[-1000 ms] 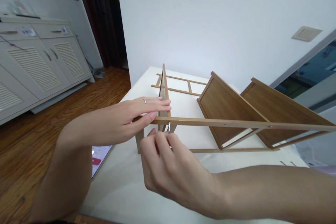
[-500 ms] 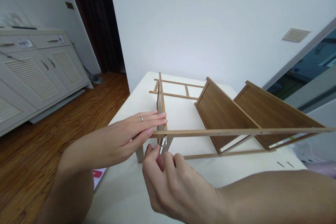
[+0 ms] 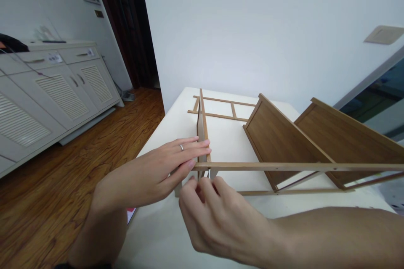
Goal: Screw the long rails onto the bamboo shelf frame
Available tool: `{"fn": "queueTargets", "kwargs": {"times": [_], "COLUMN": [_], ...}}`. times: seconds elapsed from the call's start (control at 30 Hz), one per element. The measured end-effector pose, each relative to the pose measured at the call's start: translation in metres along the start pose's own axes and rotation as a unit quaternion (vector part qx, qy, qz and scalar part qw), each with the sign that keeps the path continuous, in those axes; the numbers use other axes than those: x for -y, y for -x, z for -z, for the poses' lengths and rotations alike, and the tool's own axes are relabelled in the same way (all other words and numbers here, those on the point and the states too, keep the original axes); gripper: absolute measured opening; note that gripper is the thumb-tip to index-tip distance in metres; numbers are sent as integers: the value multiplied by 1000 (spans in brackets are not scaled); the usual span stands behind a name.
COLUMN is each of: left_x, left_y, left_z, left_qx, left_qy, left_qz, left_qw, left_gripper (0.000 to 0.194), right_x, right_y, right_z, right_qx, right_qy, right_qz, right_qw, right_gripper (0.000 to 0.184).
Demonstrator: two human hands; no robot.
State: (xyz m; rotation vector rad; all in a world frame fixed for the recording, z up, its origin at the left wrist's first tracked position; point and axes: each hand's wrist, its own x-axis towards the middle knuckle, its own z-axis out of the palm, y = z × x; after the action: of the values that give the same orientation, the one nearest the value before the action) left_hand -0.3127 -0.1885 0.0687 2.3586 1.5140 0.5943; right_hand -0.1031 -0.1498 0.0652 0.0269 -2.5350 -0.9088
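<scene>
Left hand open and flat, fingers extended, pressed against a narrow upright light-wood side panel on a white tabletop. Right hand curled, fingertips just below a small silver metal hex key set under a long light-wood rail; cannot tell if it grips the key. Two flat brown wooden shelf boards tilt to the right; a light-wood ladder-shaped frame lies behind.

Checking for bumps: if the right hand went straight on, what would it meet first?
The right hand would likely meet the small metal hex key under the long light-wood rail; depth is unclear.
</scene>
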Motion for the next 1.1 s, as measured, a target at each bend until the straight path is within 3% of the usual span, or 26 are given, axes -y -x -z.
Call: {"fn": "queueTargets", "kwargs": {"times": [0.23,0.63,0.77,0.83,0.87,0.9,0.93,0.97,1.0,1.07,1.1], "left_x": [2,4,5,6,6,5,5,5,6,6,6], "left_y": [-1,-1,0,0,0,0,0,0,1,1,1], "left_z": [0,3,3,3,3,2,2,3,3,4,5], "left_qx": [-4,5,5,3,1,0,1,1,6,24,33], "left_qy": [10,13,25,30,31,31,30,29,28,26,26], "left_qz": [-8,-4,-3,0,2,2,2,1,2,7,12], "left_qw": [1000,1000,1000,1000,1000,1000,1000,1000,1000,999,999], "left_gripper": [44,43,44,44,44,44,44,44,45,46,46], "right_x": [1,-18,-18,-16,-14,-13,-11,-9,-9,-9,-11], "right_y": [0,-8,-11,-12,-13,-15,-17,-20,-24,-34,-40], "right_z": [3,6,5,3,2,1,0,-1,-1,1,2], "right_qx": [12,34,37,48,55,64,68,65,53,0,-40], "right_qy": [-1,14,78,191,286,405,534,652,745,831,838], "right_qz": [19,83,109,158,206,268,339,408,466,535,544], "right_qw": [1000,996,990,968,934,872,772,635,475,152,12], "right_gripper": [14,24,28,24,24,26,31,38,45,54,56]}}
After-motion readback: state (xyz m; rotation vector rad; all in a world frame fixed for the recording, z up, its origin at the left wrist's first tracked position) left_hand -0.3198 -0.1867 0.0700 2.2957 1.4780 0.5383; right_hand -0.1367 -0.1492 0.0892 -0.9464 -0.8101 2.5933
